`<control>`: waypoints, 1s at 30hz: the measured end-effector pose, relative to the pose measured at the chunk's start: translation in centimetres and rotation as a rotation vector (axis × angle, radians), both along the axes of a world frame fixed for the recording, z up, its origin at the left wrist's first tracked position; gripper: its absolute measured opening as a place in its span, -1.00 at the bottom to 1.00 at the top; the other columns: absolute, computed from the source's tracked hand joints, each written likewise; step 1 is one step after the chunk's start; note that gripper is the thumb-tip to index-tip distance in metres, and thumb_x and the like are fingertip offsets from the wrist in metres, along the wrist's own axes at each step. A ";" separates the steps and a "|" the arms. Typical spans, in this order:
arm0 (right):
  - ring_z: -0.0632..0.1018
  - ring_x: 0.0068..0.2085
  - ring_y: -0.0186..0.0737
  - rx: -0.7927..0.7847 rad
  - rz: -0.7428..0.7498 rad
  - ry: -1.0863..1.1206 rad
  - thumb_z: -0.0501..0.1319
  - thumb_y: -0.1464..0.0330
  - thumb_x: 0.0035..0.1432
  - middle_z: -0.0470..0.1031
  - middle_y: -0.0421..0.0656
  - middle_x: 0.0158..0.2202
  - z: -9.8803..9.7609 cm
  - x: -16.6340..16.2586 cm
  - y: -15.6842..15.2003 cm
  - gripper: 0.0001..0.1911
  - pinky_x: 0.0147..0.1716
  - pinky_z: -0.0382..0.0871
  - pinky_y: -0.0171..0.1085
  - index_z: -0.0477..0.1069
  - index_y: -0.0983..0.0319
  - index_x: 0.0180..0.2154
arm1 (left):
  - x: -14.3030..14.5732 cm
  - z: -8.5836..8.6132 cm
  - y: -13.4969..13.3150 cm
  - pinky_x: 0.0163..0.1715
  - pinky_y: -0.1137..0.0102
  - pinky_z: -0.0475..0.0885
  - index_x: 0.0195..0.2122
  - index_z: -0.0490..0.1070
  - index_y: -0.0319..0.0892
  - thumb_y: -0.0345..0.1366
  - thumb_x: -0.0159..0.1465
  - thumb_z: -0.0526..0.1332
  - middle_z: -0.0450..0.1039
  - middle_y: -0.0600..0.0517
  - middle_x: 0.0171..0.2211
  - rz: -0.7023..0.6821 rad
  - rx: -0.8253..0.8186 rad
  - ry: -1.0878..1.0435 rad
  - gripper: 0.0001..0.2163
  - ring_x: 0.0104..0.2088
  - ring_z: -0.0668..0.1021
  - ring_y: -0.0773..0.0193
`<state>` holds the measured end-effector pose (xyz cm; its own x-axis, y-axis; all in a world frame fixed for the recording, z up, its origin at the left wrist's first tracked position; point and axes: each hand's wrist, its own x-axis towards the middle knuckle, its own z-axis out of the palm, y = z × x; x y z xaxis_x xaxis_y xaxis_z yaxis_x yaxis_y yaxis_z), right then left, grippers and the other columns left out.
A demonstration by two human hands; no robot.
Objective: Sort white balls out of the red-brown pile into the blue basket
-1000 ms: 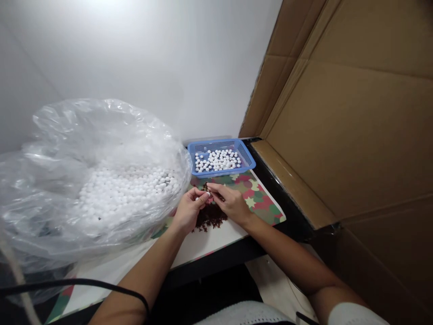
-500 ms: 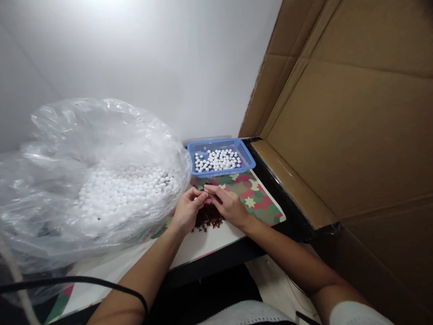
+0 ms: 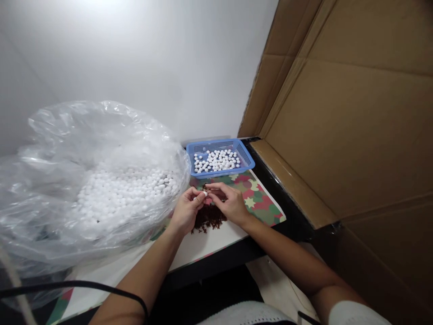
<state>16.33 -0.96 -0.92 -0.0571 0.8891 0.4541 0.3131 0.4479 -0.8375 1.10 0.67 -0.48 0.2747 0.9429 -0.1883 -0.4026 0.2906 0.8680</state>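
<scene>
Little has shifted: a white bead (image 3: 204,193) stays pinched between left hand (image 3: 185,210) and right hand (image 3: 231,204); best kept over the brown pile (image 3: 209,217).

bare forearms, white short sleeve (image 3: 352,312), white top.

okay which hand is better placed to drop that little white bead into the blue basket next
Probably the right hand. It sits nearer the blue basket, which lies ahead and to the right. The left hand pinches the white bead beside the clear bag, and both hands meet above the dark brown pile.
</scene>
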 end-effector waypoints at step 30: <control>0.62 -0.27 -0.21 -0.118 0.102 0.139 0.33 0.30 0.08 0.61 -0.14 -0.28 1.0 -0.4 0.7 -0.81 -0.21 0.55 -0.27 0.54 0.21 -0.23 | 0.1 0.1 -0.1 -0.28 0.49 0.39 -0.53 0.42 -0.24 -0.24 0.04 0.43 0.42 0.08 -0.49 -0.002 -0.103 -0.110 -0.77 -0.43 0.46 0.44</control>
<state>15.94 -0.27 0.09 -0.0939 0.9295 0.3566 0.1484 0.3673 -0.9182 1.16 0.60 -0.35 0.3004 0.9198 -0.2523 -0.4929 0.3762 0.7846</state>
